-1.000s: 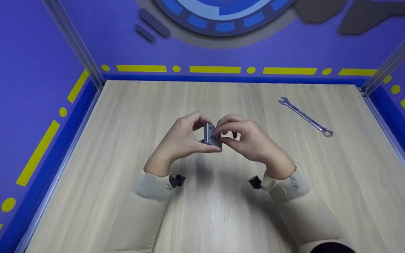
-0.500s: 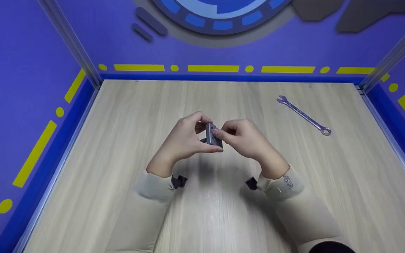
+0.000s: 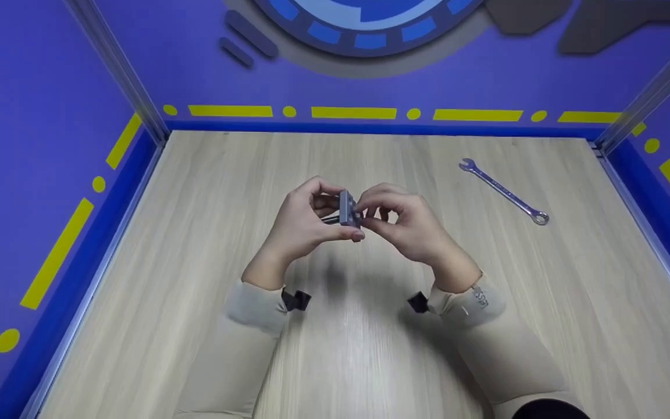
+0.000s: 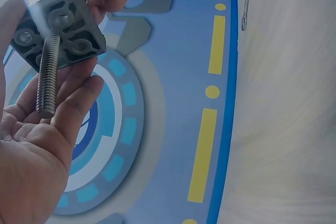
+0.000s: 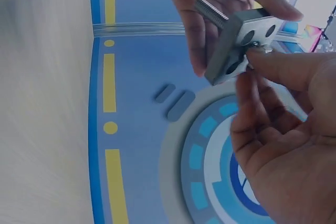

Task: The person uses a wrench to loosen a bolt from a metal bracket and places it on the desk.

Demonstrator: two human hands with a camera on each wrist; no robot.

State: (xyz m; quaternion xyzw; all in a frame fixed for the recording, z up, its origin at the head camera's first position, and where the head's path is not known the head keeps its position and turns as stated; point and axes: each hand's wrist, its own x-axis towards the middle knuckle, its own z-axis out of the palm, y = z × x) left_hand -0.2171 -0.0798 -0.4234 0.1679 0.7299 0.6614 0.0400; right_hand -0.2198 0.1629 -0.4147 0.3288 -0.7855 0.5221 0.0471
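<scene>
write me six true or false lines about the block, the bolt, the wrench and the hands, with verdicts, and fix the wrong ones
1. The left hand grips a block between thumb and fingers. True.
2. A wrench lies on the table, to the right of the right hand. True.
3. The block rests flat on the table. False: it is held up above the table.
4. A bolt sticks out of the block on the side toward the left palm. True.
5. The bolt is smooth all along. False: it is threaded.
6. The wrench has a closed ring at both ends. False: one end is open.
</scene>
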